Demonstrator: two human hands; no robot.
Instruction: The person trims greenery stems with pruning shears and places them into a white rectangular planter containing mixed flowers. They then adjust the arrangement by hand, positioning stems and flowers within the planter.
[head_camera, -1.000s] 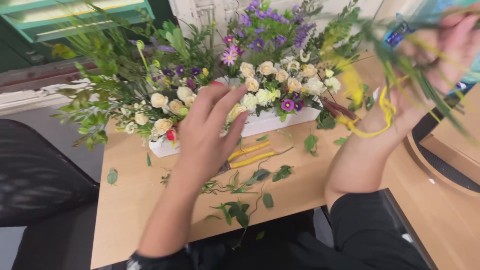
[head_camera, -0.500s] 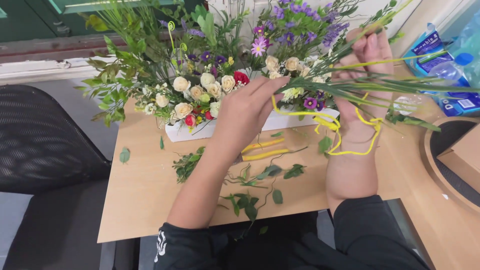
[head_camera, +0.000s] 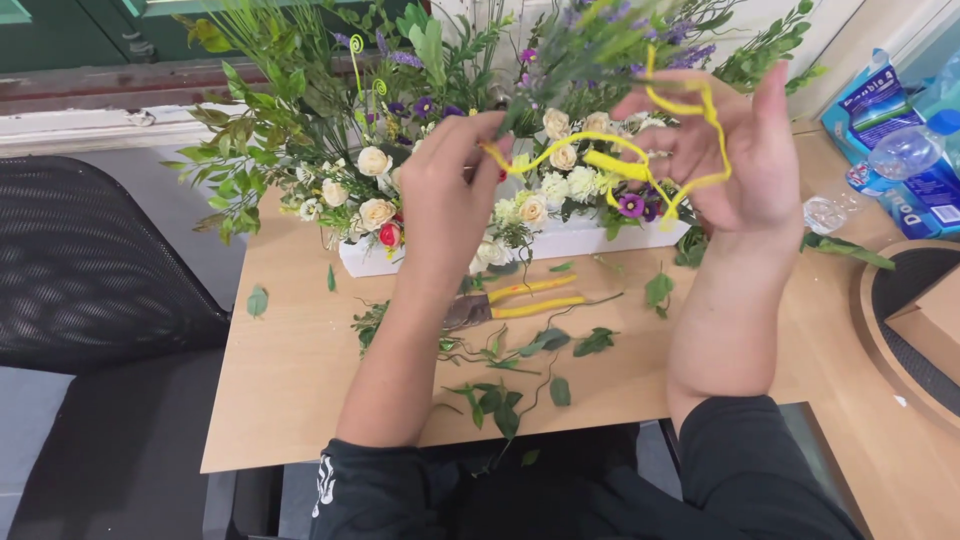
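Yellow curly stem (head_camera: 610, 160) is held in the air between both hands, above the white planter (head_camera: 600, 240) of cream roses. Left hand (head_camera: 450, 205) pinches its left end with the fingertips; right hand (head_camera: 735, 160) holds the looped end with fingers half spread (grip loose). Behind: green foliage. On the bench (head_camera: 290, 380): yellow-handled pliers (head_camera: 510, 302), cut leaves (head_camera: 500, 400).

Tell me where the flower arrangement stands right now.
Done: the white box on the table is already packed with cream roses, purple blooms and greenery. In hand: the left hand and right hand hold a yellow curly strand and green stems above it, not yet placed. Left: leaf trimmings and yellow-handled pliers lie on the table.
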